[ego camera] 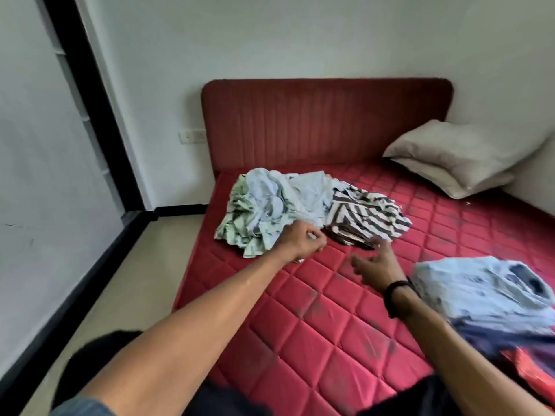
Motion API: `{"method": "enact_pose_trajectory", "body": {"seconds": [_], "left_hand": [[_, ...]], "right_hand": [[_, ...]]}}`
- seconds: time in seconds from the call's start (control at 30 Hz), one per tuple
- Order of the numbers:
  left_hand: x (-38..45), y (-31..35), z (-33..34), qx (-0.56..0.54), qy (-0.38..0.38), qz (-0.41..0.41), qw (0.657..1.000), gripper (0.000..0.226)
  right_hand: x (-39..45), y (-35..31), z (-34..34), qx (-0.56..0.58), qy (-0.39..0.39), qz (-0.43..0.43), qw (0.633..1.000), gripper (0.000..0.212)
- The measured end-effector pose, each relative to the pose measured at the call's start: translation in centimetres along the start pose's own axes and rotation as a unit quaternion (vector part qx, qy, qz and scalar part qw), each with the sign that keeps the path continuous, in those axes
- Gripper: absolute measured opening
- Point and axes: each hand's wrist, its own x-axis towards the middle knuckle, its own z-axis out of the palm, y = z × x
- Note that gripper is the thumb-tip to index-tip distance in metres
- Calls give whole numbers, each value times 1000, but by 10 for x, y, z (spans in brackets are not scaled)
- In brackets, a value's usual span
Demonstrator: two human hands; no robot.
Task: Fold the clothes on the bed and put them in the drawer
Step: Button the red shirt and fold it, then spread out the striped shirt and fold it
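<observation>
Red quilted mattress (315,319) carries everything. Grey pillow (456,157) sits at its far right corner by the headboard (324,121). Folded stack (492,307) lies near right, pale blue shirt on top. Unfolded pile (270,205) sits mid-bed, the brown-striped garment (366,217) touching it. My left hand (300,243) pinches the pile's near edge. My right hand (378,265) hovers, fingers spread, holding nothing.
</observation>
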Motion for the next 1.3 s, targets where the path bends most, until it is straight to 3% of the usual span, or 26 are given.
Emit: {"method": "enact_pose_trajectory", "body": {"seconds": [0.1, 0.2, 0.3, 0.37, 0.43, 0.53, 0.63, 0.73, 0.8, 0.9, 0.97, 1.07, 1.17, 1.23, 1.3], "left_hand": [[21, -73, -20, 22, 23, -75, 997, 11], [55, -134, -18, 43, 25, -109, 993, 9], [87, -181, 2, 42, 24, -103, 994, 3], [109, -205, 24, 46, 13, -70, 996, 15], [124, -215, 43, 89, 5, -9, 996, 32], [152, -223, 80, 201, 11, 74, 977, 49], [166, -223, 107, 185, -8, 79, 980, 46], [175, -217, 114, 189, 11, 58, 980, 38], [180, -211, 112, 212, -1, 33, 977, 40], [177, -195, 104, 215, -74, 2, 974, 51], [162, -181, 99, 150, -96, -30, 984, 53], [127, -166, 99, -62, -66, -144, 985, 59], [75, -156, 98, -318, -104, -294, 895, 59], [44, -162, 98, -297, -82, -290, 906, 59], [25, -168, 92, -172, -21, -297, 939, 52]], "right_hand": [[20, 4, 51, -33, -72, 4, 997, 69], [62, 17, 92, -75, -90, 29, 993, 53], [107, 32, 120, -137, -112, 40, 983, 47], [142, 46, 137, -191, -123, 31, 973, 48], [172, 55, 150, -259, -121, 7, 958, 53], [230, 75, 155, -368, -43, 17, 929, 52], [274, 86, 138, -455, -15, 21, 890, 46], [294, 92, 111, -465, -14, -11, 885, 57], [294, 89, 93, -467, -22, -19, 884, 49], [274, 74, 82, -456, -66, -24, 887, 7], [239, 59, 82, -440, -117, -53, 889, 25], [152, 38, 97, -430, -221, -132, 865, 18], [53, 34, 118, -390, -321, -182, 843, 25], [-9, 26, 126, -364, -373, -182, 834, 26], [-53, 9, 127, -341, -420, -194, 818, 14]]}}
